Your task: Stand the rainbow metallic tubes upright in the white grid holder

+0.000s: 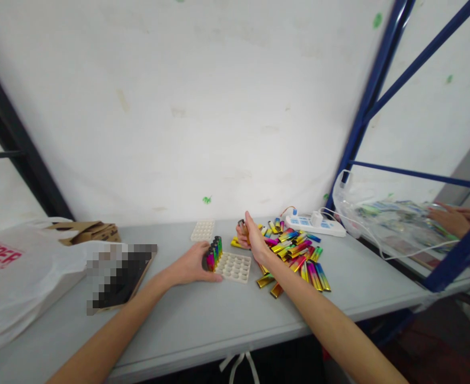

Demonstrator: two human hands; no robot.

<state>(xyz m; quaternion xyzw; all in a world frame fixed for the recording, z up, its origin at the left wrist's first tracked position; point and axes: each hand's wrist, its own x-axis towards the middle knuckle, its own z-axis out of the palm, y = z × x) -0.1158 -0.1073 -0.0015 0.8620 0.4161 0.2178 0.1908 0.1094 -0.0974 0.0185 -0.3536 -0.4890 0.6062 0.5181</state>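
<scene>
My left hand (190, 264) rests on the grey table (202, 320), touching the near-left side of a cream tray (235, 266) with round pockets. Several rainbow-coloured lighters (214, 250) stand upright along the tray's left edge, just by my left fingers. My right hand (251, 237) is raised over the table just beyond the tray, fingers closed around one lighter (241, 224). To its right lies a loose pile of rainbow lighters (294, 253), spread flat on the table.
A second cream tray (202, 230) lies further back. A white power strip (315, 224) with cables sits behind the pile. White plastic bags (14, 277) and cardboard (86, 232) are at left. Another person's hands (454, 218) work behind the blue rack frame (363, 117) at right.
</scene>
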